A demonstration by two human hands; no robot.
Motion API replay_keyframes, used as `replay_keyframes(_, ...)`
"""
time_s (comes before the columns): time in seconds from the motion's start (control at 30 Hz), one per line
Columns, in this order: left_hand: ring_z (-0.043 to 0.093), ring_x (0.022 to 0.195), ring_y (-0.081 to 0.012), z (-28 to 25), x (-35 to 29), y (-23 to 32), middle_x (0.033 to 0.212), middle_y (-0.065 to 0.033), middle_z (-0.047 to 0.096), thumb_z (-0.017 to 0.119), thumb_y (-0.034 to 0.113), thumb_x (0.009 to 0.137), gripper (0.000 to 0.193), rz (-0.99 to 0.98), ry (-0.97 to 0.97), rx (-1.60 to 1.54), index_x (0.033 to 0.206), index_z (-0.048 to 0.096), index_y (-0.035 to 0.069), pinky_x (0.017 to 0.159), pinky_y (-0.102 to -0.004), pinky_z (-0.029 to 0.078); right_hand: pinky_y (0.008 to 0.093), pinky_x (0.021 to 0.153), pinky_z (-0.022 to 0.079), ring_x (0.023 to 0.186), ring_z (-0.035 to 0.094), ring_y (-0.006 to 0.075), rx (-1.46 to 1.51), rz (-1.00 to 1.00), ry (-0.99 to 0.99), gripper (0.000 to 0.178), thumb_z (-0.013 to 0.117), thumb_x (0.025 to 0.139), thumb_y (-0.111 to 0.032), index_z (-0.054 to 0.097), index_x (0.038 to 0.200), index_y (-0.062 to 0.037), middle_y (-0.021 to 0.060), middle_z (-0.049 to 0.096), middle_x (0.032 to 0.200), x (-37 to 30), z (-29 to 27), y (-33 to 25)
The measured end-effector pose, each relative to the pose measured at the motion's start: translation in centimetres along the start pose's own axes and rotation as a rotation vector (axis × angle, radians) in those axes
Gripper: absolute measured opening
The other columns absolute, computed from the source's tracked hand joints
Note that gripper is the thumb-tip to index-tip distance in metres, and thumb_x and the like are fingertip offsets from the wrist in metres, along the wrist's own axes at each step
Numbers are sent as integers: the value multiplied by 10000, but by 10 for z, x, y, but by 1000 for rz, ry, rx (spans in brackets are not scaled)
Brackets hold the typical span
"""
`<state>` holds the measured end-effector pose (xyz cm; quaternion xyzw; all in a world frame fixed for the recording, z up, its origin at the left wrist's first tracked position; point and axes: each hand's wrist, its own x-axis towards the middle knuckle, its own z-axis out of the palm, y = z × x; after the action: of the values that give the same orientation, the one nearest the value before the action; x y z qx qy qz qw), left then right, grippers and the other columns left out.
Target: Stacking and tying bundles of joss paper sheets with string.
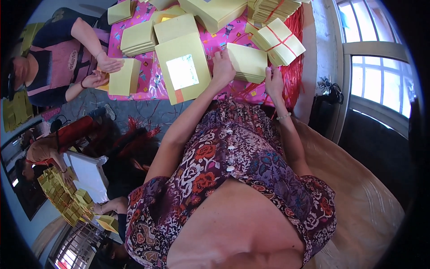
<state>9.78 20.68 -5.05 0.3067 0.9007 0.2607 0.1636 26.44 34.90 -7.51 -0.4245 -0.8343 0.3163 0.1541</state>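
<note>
A thick stack of yellow paper (247, 62) lies on the pink patterned tablecloth (150, 92) in front of me. My left hand (223, 68) presses against its left end with bent fingers, and my right hand (274, 83) is at its right end, thumb up along the edge. Between them the two hands hold the stack. Just beyond my right hand sits a yellow stack tied crosswise with red string (283, 41). Left of my left hand lies a large yellow stack with a white square (182, 71) on top.
More yellow stacks (138, 38) cover the table's far side. Red strands (293, 85) hang over its right edge near a window (378, 80). Across the left side, a co-worker in a pink apron (67, 67) handles another stack (124, 77). Other people work at a white table (87, 175).
</note>
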Motion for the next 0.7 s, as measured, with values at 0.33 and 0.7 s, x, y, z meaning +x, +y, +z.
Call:
replay_keyframes(0.33, 601, 960, -296, -102, -70, -37, 1066, -135, 594, 587, -4, 828, 369, 85, 70, -444, 1192, 585, 57, 890, -379, 478, 421, 822, 462, 950, 570, 342, 128, -458, -124, 229, 600, 903, -134, 572, 1100, -21, 166, 575, 981, 4, -18, -89)
replay_keyframes(0.7, 499, 1137, -312, -124, -129, -115, 1225, -117, 526, 814, 120, 668, 582, 197, 45, -54, 1197, 572, 99, 963, -402, 424, 383, 846, 445, 1081, 517, 265, -168, -1053, -586, 553, 761, 716, -291, 536, 1166, -61, 102, 536, 1122, -26, 33, -154)
